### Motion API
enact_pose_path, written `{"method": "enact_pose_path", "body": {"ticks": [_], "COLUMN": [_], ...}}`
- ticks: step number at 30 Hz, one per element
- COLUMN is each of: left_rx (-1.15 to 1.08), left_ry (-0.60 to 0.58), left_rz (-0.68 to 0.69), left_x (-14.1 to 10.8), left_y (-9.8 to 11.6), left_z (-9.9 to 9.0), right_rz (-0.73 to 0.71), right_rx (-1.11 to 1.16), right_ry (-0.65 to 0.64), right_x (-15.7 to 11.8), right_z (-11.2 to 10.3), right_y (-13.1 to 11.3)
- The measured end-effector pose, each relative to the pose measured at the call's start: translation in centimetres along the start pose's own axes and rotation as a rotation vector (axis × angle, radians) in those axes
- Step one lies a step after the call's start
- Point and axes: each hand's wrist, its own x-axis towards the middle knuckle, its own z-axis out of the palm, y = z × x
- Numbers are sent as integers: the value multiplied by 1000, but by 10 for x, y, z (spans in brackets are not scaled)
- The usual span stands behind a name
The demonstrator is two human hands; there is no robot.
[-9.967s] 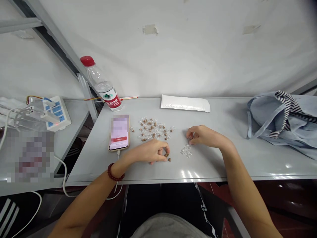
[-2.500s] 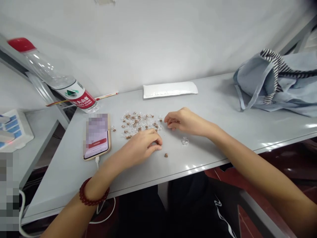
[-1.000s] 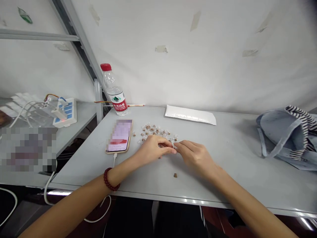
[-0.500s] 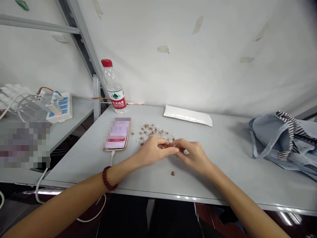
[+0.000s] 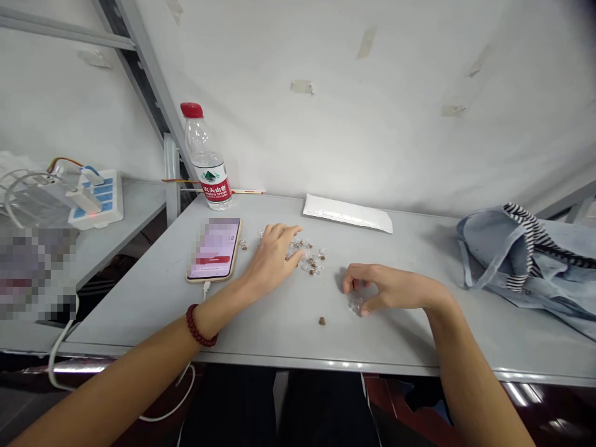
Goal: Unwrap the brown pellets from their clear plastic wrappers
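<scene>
Pale grey and glossy, one bench (image 5: 414, 245) runs across the view, its front edge just beyond two legs in dark trousers (image 5: 233, 403). Nearest that edge lies a single loose brown stopper (image 5: 322, 321), well apart from the rest. To its right the right hand (image 5: 391, 288) arches low, thumb and fingers apart around a few clear pieces (image 5: 356, 304); their number cannot be told, nor whether the fingers touch them. One red bead bracelet (image 5: 202, 326) circles the left wrist. Beyond it the left hand (image 5: 274, 257) reaches over a cluster of small clear vials with brown stoppers (image 5: 311, 257), thumb and fingers spread apart; it covers part of the cluster, so no full count is possible. One more stoppered vial (image 5: 243, 246) sits between that hand and one phone (image 5: 214, 248), into which one white cable (image 5: 207, 287) is plugged. To the far right slumps one light blue bag (image 5: 503, 245) with striped lining. Farther back are one white packet (image 5: 348, 213), one upright red-capped bottle (image 5: 212, 167) and, on the surface to the left, one power strip (image 5: 105, 197). On the wall behind the bench (image 5: 395, 124), five tape scraps show.
</scene>
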Motion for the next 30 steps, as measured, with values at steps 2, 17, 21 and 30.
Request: {"method": "enact_pose_path", "body": {"ticks": [2,17,21,30], "left_rx": [-31,-202,-175,-463], "left_ry": [41,-791,-761,-421], "left_rz": [-32,270,227,-91], "left_x": [1,-18,-18,-12], "left_y": [4,38,39,38], "left_z": [-7,-16,-14,-12], "right_rz": [2,-94,-165,-225], "right_rx": [-53,18,126,663], "right_ry": [-7,231,272,321], "right_x": [3,13,16,25], "right_z": [1,11,12,19], "right_y": [-2,-6,-5,-7]}}
